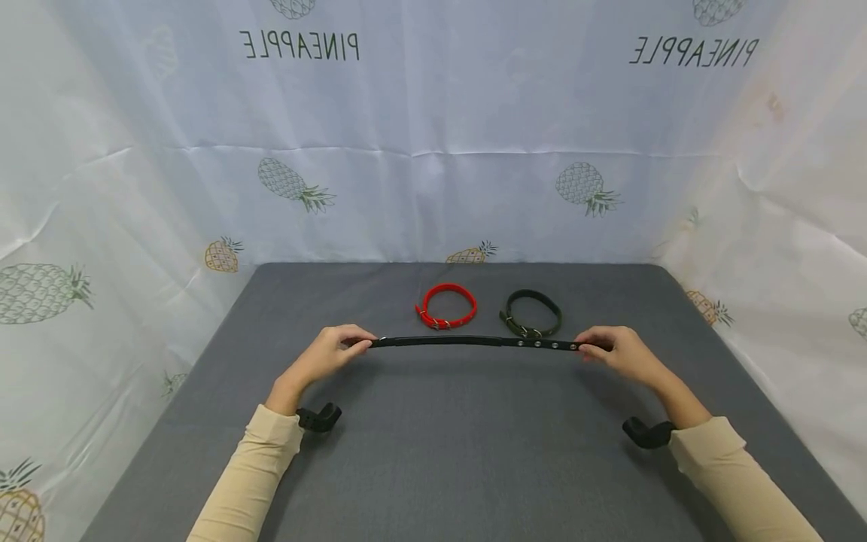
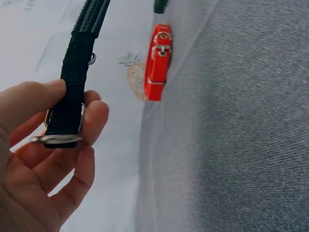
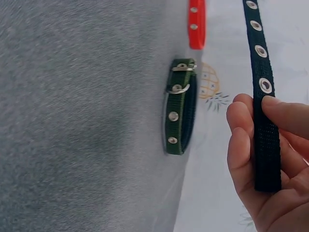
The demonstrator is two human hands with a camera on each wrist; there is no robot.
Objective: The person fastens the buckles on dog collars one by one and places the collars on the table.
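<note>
Black collar point(image 1: 474, 342) stretched flat, long axis left-right above the desk point(image 1: 433, 467). Left hand point(image 1: 332, 352) pinches buckle end, right hand point(image 1: 612, 350) pinches the eyelet end.

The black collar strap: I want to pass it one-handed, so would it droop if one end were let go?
Probably. The black collar strap is woven webbing, straight only while the left hand and right hand stretch it. The metal buckle end likely drops first. The textured weave should resist slipping.

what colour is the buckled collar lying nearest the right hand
Dark green webbing collar with silver eyelets and buckle, clearest in the right wrist view, beside the right hand.
</note>
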